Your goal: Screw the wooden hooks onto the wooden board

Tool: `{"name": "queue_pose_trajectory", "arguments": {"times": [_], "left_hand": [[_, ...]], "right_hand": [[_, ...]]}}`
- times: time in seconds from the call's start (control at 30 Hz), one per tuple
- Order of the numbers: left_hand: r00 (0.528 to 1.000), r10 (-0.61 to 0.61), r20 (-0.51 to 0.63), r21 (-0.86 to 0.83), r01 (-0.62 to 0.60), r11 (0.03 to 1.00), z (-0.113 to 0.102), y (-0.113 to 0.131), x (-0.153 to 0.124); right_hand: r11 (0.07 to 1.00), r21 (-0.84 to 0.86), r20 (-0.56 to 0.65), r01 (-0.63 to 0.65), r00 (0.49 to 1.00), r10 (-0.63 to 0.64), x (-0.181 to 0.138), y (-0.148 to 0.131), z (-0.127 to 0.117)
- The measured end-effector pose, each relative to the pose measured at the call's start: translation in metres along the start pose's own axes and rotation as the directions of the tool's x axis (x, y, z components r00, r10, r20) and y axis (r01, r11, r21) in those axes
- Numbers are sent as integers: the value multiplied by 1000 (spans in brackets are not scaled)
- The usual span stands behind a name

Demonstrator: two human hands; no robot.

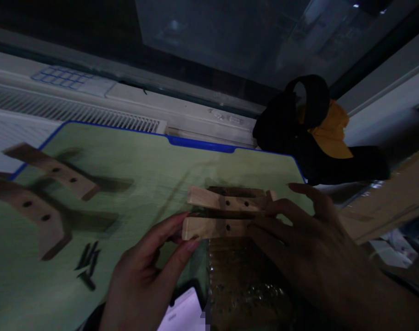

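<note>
"Pale wood, in the nearer bar point(209, 228): where is it, and who has it?"

"It lies crosswise over the far end of a taped cardboard box point(244, 280). The left hand point(140, 271) pinches its left end between thumb and fingers."

"And the right hand point(316, 248)?"

"Its fingers are bent onto the right part of that same bar, and a fingertip reaches the farther bar point(209, 198) just behind. The thumb is hidden, so I cannot tell whether it grips or only touches."

"Any holes in them?"

"Two dark ones show in the farther bar, one in the nearer; the fingers cover the rest of its face."

"What else is on the green tabletop point(144, 161)?"

"Over at the left, well apart from the hands, are two bent wooden pieces, an upper one point(64, 175) and a lower one point(54, 234), each with two holes. Near the lower one lies a small cluster of dark screws point(87, 281). A phone point(184, 312) with a lit screen lies beside the left wrist, partly cut off by the lower edge of view."
</note>
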State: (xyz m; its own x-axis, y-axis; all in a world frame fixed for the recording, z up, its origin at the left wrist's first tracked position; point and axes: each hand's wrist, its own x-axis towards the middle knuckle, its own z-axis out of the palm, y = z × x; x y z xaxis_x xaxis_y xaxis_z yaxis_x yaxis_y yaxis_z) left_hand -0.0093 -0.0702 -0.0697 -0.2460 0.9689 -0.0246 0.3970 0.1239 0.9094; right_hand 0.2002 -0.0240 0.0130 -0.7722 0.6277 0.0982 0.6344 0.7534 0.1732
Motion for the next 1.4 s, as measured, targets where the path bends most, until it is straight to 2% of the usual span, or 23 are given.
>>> {"name": "queue_pose_trajectory", "arguments": {"times": [0.3, 0.53, 0.73, 1.0, 1.23, 1.4], "left_hand": [[1000, 15, -8, -7, -15, 1000, 2, 0, 2], [1000, 22, -5, 1, -22, 1000, -1, -3, 0], [1000, -4, -17, 7, 4, 1000, 1, -3, 1], [999, -33, -33, -36, 32, 999, 3, 0, 2], [999, -24, -29, -96, 21, 995, 5, -3, 2], [1000, -10, -19, -153, 7, 988, 6, -6, 4]], "right_hand": [[1000, 9, 35, -17, 999, 17, -1, 1, 3], [999, -6, -7, -33, 999, 33, -16, 6, -10], [987, 67, -2, -145, 989, 146, -39, 14, -12], [983, 132, -57, -131, 989, 140, -41, 13, -9], [977, 139, -3, -162, 986, 164, -42, 13, -9], [967, 106, -77, -231, 968, 240, -51, 10, -8]]}}
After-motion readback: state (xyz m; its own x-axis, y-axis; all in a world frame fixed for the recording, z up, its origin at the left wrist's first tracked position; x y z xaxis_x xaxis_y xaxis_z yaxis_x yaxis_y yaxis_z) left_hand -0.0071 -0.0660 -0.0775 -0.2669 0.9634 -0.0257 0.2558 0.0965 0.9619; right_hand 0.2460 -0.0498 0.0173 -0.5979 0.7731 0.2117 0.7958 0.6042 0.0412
